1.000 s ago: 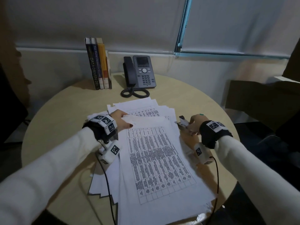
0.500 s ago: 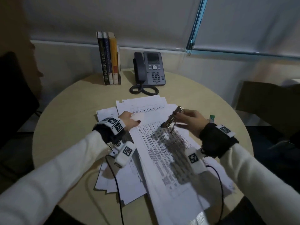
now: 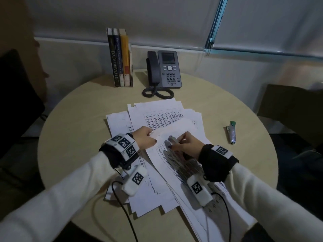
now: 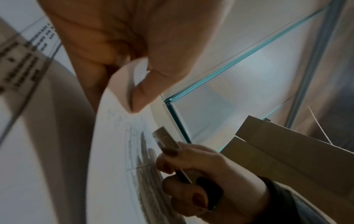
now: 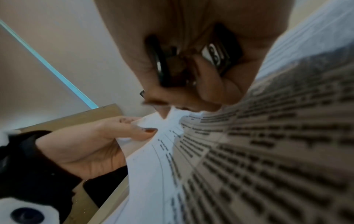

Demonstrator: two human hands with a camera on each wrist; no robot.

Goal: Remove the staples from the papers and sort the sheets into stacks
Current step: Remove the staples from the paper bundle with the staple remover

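A loose pile of printed sheets (image 3: pixel 157 110) lies in the middle of the round table. On top is a packet (image 3: pixel 176 161) printed with a table. My left hand (image 3: pixel 146 139) pinches the packet's upper left corner, which curls up between thumb and finger (image 4: pixel 134 91). My right hand (image 3: pixel 185 145) grips a metal staple remover (image 3: pixel 172 139) with a black handle (image 5: pixel 162 63). Its tip (image 4: pixel 162 136) sits on the packet just right of the pinched corner (image 5: pixel 145 131). The staple itself is not visible.
A second metal tool with a green end (image 3: pixel 231 132) lies on the table (image 3: pixel 78 119) to the right of the papers. Upright books (image 3: pixel 120 58) and a desk phone (image 3: pixel 164 70) with a coiled cord stand at the far edge. Dark chairs flank the table.
My right hand has carried the staple remover from the right of the papers over to the packet's upper left corner. My left hand has stayed on that corner and now lifts it.
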